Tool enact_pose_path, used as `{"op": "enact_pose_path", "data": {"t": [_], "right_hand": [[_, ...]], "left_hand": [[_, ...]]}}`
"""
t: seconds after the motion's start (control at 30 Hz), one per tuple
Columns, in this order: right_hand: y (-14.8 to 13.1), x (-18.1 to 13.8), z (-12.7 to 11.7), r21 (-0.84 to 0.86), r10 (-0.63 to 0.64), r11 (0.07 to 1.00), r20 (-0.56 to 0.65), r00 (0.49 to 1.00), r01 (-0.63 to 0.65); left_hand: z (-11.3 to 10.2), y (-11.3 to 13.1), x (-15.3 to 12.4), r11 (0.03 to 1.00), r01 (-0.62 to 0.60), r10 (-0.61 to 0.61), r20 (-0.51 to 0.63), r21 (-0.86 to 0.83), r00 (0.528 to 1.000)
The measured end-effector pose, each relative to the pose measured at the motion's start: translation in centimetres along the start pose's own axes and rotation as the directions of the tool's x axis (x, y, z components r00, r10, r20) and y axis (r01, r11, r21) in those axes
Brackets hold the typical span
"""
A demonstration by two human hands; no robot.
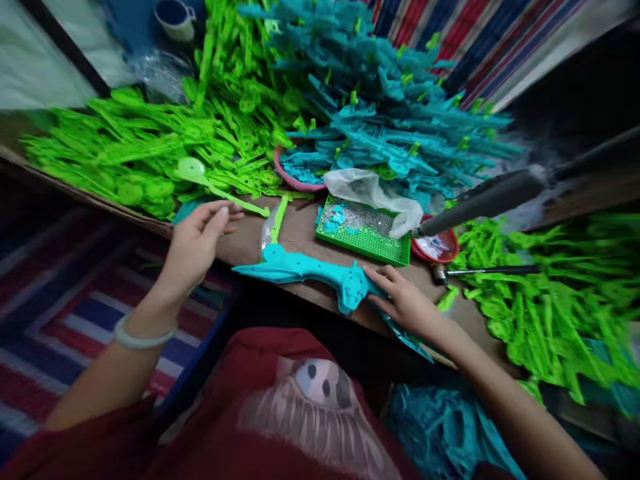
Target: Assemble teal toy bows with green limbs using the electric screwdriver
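Note:
A long turquoise moulded plastic piece [310, 265], with a round lobe and small holes, lies along the table's near edge. My right hand [400, 297] grips its right end, the fingers pressed against it. My left hand [197, 240] is at the left with loosely bent fingers, apart from the turquoise piece. Just beyond those fingers lies a lime-green strip with a round end [191, 169]; whether they touch is unclear. Another lime-green strip [280, 217] and a clear curved piece [267, 233] lie just behind the turquoise piece.
Heaps of lime-green pieces [135, 147] and turquoise pieces [380, 100] cover the back. A green perforated tray [363, 247] holds small metal bits and a plastic bag. Right of it are a red basket [453, 250], a hammer [490, 271] and a dark tool arm [475, 207].

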State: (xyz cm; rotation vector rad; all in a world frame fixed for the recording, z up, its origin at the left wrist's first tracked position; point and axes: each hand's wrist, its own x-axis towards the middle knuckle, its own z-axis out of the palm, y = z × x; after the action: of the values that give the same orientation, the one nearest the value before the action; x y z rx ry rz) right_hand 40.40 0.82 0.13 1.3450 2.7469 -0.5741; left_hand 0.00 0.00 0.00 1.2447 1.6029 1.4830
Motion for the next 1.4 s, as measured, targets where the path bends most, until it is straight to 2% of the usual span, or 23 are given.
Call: {"op": "enact_pose_path", "data": {"t": [0.13, 0.3, 0.37, 0.43, 0.47, 0.5, 0.57, 0.6, 0.63, 0.67, 0.7, 0.8, 0.87, 0.97, 1.0, 1.03, 1.1, 1.17, 1.23, 1.33, 1.4], "right_hand": [[0.0, 0.0, -0.4, -0.005, -0.004, 1.000, -0.012, 1.000, 0.004], [0.9, -0.6, -1.1, 0.011, -0.017, 1.000, -0.014, 1.000, 0.017], [1.1, -0.6, -1.2, -0.004, -0.028, 1.000, -0.034, 0.999, 0.028], [0.9, -0.4, -0.9, -0.030, -0.031, 0.999, -0.056, 0.998, 0.029], [0.8, -0.3, -0.8, -0.039, -0.031, 0.999, -0.057, 0.998, 0.029], [0.6, -0.2, -0.6, -0.040, -0.033, 0.999, -0.048, 0.998, 0.031], [0.2, -0.1, -0.3, -0.027, -0.031, 0.999, -0.022, 0.999, 0.031], [0.1, -0.1, -0.2, -0.018, -0.027, 0.999, -0.019, 0.999, 0.027], [0.0, 0.0, -0.1, -0.009, -0.019, 1.000, -0.023, 1.000, 0.019], [-0.1, 0.0, 0.0, -0.003, -0.008, 1.000, -0.030, 1.000, 0.008], [-0.1, 0.1, 0.0, 0.001, 0.005, 1.000, -0.036, 0.999, -0.005], [0.2, 0.2, 0.1, -0.003, 0.045, 0.999, -0.012, 0.999, -0.045], [0.6, 0.3, 0.1, -0.002, 0.061, 0.998, 0.023, 0.998, -0.061], [1.2, 0.4, 0.1, -0.006, 0.074, 0.997, 0.057, 0.996, -0.074], [1.3, 0.5, 0.0, -0.006, 0.075, 0.997, 0.059, 0.995, -0.075], [1.2, 0.5, -0.1, -0.003, 0.074, 0.997, 0.059, 0.996, -0.074], [0.7, 0.6, -0.4, 0.009, 0.062, 0.998, 0.057, 0.996, -0.063], [-0.1, 0.3, -1.0, 0.019, 0.065, 0.998, 0.067, 0.996, -0.066], [-0.5, -0.4, -1.9, 0.017, 0.107, 0.994, 0.068, 0.992, -0.109], [-0.2, -3.4, -3.2, -0.011, 0.242, 0.970, -0.011, 0.970, -0.242], [-0.3, -6.4, -2.9, -0.038, 0.314, 0.948, -0.048, 0.948, -0.316]], "left_hand": [[-0.9, -0.2, -2.1, 0.999, 0.005, -0.005, -0.003, 0.034, 1.000], [-0.6, -0.6, -3.7, 0.999, 0.009, -0.011, 0.041, 0.048, 0.999], [-0.5, -0.6, -4.0, 0.996, -0.038, 0.035, 0.038, 0.078, 0.999], [-0.4, -0.5, -4.3, 0.971, -0.175, 0.168, 0.057, 0.165, 0.984], [-0.4, -0.5, -4.5, 0.935, -0.278, 0.261, 0.105, 0.221, 0.960], [-0.4, -0.5, -4.7, 0.877, -0.397, 0.355, 0.191, 0.271, 0.915], [-0.1, -0.6, -5.2, 0.717, -0.620, 0.482, 0.416, 0.320, 0.771], [0.1, -0.8, -5.5, 0.639, -0.696, 0.501, 0.510, 0.326, 0.699], [0.3, -1.2, -5.8, 0.581, -0.744, 0.502, 0.573, 0.331, 0.648], [0.6, -1.6, -6.1, 0.543, -0.767, 0.502, 0.601, 0.342, 0.623], [0.8, -2.1, -6.4, 0.523, -0.773, 0.503, 0.603, 0.358, 0.619], [1.0, -3.5, -7.0, 0.531, -0.749, 0.489, 0.579, 0.395, 0.652], [0.7, -3.9, -7.1, 0.587, -0.697, 0.458, 0.542, 0.412, 0.705], [-0.2, -3.6, -7.0, 0.682, -0.581, 0.433, 0.395, 0.444, 0.810], [-0.4, -3.4, -6.9, 0.681, -0.568, 0.440, 0.361, 0.462, 0.822], [-0.6, -3.2, -6.9, 0.654, -0.585, 0.457, 0.365, 0.480, 0.811], [-0.5, -3.1, -6.9, 0.546, -0.680, 0.487, 0.475, 0.489, 0.733], [0.1, -3.2, -7.2, 0.432, -0.783, 0.502, 0.602, 0.448, 0.621], [0.9, -3.8, -7.5, 0.348, -0.845, 0.523, 0.664, 0.406, 0.535], [1.8, -4.8, -7.1, 0.277, -0.873, 0.561, 0.670, 0.402, 0.487], [2.1, -5.4, -6.5, 0.278, -0.883, 0.560, 0.683, 0.378, 0.469]]}}
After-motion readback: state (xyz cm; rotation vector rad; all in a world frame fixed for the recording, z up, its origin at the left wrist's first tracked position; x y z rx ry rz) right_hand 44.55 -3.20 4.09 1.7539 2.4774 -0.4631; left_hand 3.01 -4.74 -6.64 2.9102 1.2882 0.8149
